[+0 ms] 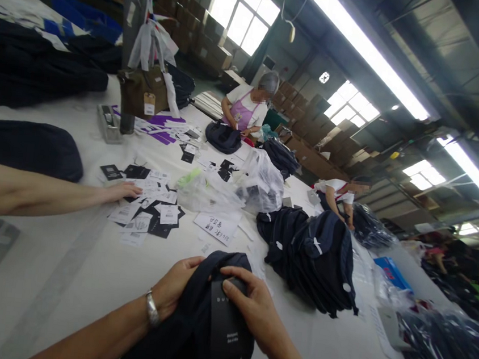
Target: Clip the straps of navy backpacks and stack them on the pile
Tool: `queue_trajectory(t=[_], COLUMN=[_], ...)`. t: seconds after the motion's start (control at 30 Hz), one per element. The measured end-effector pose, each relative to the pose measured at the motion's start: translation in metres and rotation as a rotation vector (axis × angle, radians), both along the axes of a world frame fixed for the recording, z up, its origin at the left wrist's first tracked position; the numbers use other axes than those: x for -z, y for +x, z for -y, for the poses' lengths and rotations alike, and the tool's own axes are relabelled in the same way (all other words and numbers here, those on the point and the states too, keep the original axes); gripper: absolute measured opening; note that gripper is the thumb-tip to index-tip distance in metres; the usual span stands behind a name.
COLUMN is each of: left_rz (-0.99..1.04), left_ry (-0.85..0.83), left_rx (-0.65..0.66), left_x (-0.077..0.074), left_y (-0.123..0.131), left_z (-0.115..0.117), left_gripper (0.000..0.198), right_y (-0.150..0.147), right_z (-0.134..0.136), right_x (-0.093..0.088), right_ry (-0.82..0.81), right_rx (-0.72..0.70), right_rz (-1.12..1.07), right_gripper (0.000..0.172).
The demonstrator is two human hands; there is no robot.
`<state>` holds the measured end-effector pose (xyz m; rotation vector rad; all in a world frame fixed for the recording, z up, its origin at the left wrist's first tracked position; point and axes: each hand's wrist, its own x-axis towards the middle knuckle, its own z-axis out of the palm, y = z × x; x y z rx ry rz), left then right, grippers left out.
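A dark navy backpack point(191, 317) stands upright close in front of me, at the bottom middle of the view. Its upper left side is gripped by my left hand point(174, 287), which wears a silver bracelet at the wrist. My right hand point(252, 303) pinches a black hang tag point(224, 326) with pale print, and the tag lies against the bag's front. The lower part of the bag runs out of view. Black and white tags point(150, 210) are spread over the white table point(68, 298) beyond my left hand.
Another person's hand point(122, 190) reaches from the left onto the loose tags. Stacked dark backpacks point(308, 255) stand right of centre, beside clear plastic bags point(260, 182) and a handwritten sign point(216, 227). A post point(131, 48) rises at the left. Co-workers handle bags farther back.
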<state>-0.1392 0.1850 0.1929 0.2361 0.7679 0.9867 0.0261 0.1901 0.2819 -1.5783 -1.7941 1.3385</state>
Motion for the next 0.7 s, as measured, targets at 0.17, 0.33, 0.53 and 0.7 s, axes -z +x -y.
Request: queue_trajectory(t=[0.17,0.33,0.53,0.7], left_rz=[0.077,0.294,0.352,0.311], left_ry=[-0.044,-0.176,-0.388,-0.254], left_rx=[-0.069,-0.016,-0.098,-0.577], left_x=[0.001,0.010,0.032,0.030], left_y=[0.001,-0.004,-0.011,-0.021], left_z=[0.007,0.013,0.013,0.005], left_gripper=[0.028,0.019,0.013,0.029], right_y=[-0.002,-0.002,-0.003,-0.004], right_z=[-0.007,-0.010,-0.010,-0.017], right_x=[0.005,0.005,0.020,0.022], right_ry=[-0.061,-0.162,-0.345,-0.310], right_rx=[-0.025,-0.032,0.028,-0.049], right_rz=[-0.028,-0.083,-0.260,-0.296], right_gripper=[0.027,0.025,0.029,0.038])
